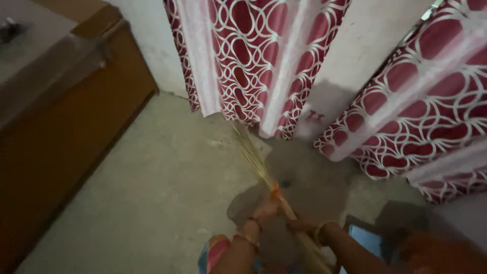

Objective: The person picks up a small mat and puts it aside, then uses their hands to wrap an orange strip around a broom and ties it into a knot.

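Observation:
A broom (252, 153) of thin straw bristles slants down from the low middle of the head view toward the foot of the curtains, its tip near the floor. My left hand (266, 209) grips the bound neck of the broom, by an orange tie. Just behind it my right hand (303, 224) is closed around the handle. Both wrists wear bangles. The picture is blurred from motion.
Red curtains (264, 56) with a white looped pattern hang ahead, and another curtain (431, 101) hangs at the right. A brown wooden cabinet (66, 122) lines the left side. The grey concrete floor (162, 193) spreads between them. A pale wall (355, 56) shows between the curtains.

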